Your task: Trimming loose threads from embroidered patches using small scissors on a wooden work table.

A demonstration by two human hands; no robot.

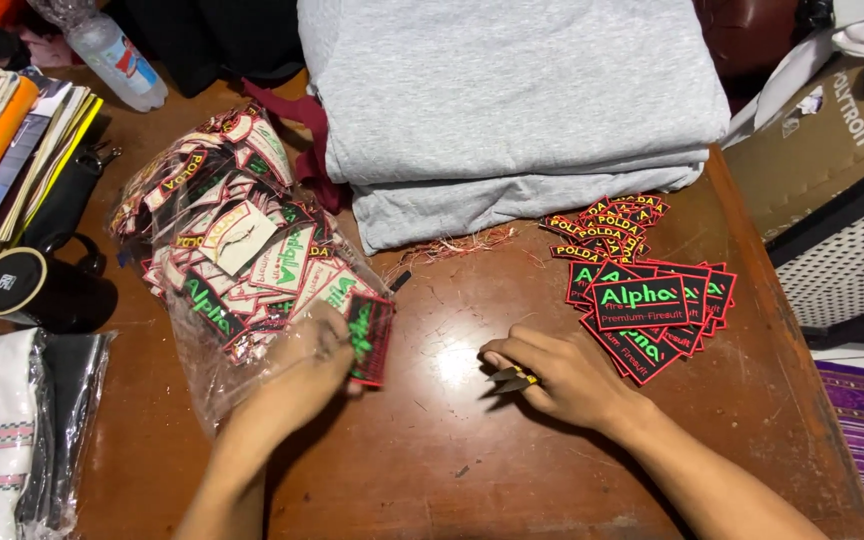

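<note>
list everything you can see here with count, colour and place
wooden table: one, brown, under everything
clear plastic bag: one, full of embroidered patches, left of centre
black patch: one, red edge, green letters, at the bag's mouth
patch pile: one, black and red, right side
folded cloth: one stack, grey, top centre
thread scraps: reddish, below the cloth
bottle: one, clear, top left
books: a stack, left edge
mug: one, black, left
snips: one, yellowish, in right hand
left hand: on the black patch
right hand: grip shut on snips
</note>
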